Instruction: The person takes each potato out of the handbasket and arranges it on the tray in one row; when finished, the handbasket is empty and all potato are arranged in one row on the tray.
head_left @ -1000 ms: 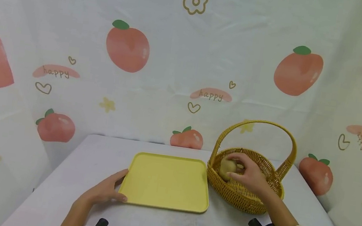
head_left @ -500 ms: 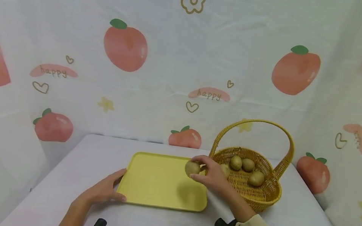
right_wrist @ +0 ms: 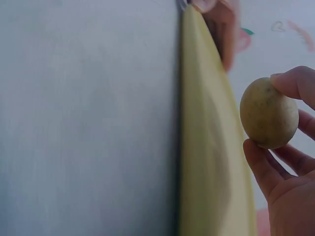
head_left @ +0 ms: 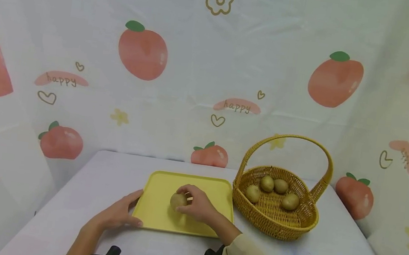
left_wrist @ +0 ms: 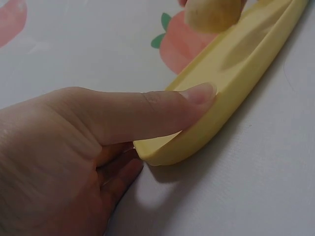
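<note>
Over the yellow tray point(head_left: 159, 186), my right hand point(head_left: 199, 206) pinches a small round potato point(head_left: 178, 201) between thumb and fingertips. In the right wrist view the potato point(right_wrist: 268, 114) is pale brown with dark specks and hangs above the tray. My left hand point(head_left: 115, 214) holds the tray's near left corner. Its thumb point(left_wrist: 197, 96) lies over the rim in the left wrist view, while the other fingers are around the outer side, partly hidden. A wicker basket point(head_left: 269, 227) with a tall handle stands right of the tray, holding several more potatoes point(head_left: 290, 201).
The white table point(head_left: 172, 254) carries the tray and basket side by side. Behind it hangs a white cloth backdrop point(head_left: 175, 115) printed with fruit and flowers. The basket's arched handle point(head_left: 292, 136) rises well above its rim.
My right hand has lifted the potato out of the basket and carried it left, over the middle of the tray. The left hand has stayed at the tray's corner.
</note>
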Motion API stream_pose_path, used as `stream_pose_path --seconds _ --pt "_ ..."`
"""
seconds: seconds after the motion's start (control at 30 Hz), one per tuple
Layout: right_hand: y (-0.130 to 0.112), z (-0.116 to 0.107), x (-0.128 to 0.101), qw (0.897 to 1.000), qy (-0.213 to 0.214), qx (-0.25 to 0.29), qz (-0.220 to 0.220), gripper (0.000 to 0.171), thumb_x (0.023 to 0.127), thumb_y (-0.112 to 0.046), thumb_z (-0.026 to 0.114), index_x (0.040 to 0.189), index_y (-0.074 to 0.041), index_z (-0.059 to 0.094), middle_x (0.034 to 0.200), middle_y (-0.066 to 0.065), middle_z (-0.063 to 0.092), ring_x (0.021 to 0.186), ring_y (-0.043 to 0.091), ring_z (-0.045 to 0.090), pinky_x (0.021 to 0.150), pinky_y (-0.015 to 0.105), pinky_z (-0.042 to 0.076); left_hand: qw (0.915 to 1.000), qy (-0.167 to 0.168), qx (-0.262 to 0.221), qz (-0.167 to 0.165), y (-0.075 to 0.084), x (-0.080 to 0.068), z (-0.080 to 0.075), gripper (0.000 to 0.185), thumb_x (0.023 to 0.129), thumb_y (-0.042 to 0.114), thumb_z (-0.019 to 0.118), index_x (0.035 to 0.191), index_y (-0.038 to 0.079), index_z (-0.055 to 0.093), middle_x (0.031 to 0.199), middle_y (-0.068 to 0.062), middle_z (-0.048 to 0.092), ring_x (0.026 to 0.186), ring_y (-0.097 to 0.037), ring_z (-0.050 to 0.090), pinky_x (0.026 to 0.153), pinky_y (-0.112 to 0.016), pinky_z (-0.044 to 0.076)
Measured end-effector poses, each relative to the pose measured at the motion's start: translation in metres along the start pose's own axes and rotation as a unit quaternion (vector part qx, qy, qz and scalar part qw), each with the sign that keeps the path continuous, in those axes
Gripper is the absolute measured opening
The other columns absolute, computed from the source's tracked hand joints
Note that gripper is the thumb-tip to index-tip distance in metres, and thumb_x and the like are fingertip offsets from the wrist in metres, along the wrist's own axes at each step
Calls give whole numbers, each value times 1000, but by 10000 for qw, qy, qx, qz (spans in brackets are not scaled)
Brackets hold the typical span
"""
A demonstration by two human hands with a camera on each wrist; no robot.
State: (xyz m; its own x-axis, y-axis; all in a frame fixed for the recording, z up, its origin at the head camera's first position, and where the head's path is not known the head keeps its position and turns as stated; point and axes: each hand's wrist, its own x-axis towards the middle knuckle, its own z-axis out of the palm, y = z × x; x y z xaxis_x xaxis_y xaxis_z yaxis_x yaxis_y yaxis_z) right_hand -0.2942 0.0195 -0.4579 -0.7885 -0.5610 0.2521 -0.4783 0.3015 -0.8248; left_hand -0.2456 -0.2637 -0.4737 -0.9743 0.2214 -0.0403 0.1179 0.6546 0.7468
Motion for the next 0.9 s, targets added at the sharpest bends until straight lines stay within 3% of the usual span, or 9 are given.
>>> stream_pose_path --seconds 0.37,0.63,0.9 --pt "-4 49 27 9994 -292 118 160 41 76 -9 82 112 -12 63 109 -4 60 100 12 59 79 21 52 9999 -94 -42 115 -2 -1 -2 112 64 28 90 149 -7 26 153 -27 28 141 -45 21 114 -59 16" --pt "-16 69 39 9991 -379 149 153 45 74 -11 84 114 -11 62 107 -4 61 92 8 62 76 20 52 9995 -140 -258 147 -3 0 -3 110 64 24 90 150 -4 27 154 -25 28 141 -44 23 114 -58 17" --pt "-15 80 40 9996 -198 105 190 43 78 -16 83 113 -12 61 107 -10 61 98 5 60 85 20 50 9985 -218 -474 136 -4 2 -2 111 64 23 90 151 -2 26 155 -24 26 140 -44 26 114 -55 21"
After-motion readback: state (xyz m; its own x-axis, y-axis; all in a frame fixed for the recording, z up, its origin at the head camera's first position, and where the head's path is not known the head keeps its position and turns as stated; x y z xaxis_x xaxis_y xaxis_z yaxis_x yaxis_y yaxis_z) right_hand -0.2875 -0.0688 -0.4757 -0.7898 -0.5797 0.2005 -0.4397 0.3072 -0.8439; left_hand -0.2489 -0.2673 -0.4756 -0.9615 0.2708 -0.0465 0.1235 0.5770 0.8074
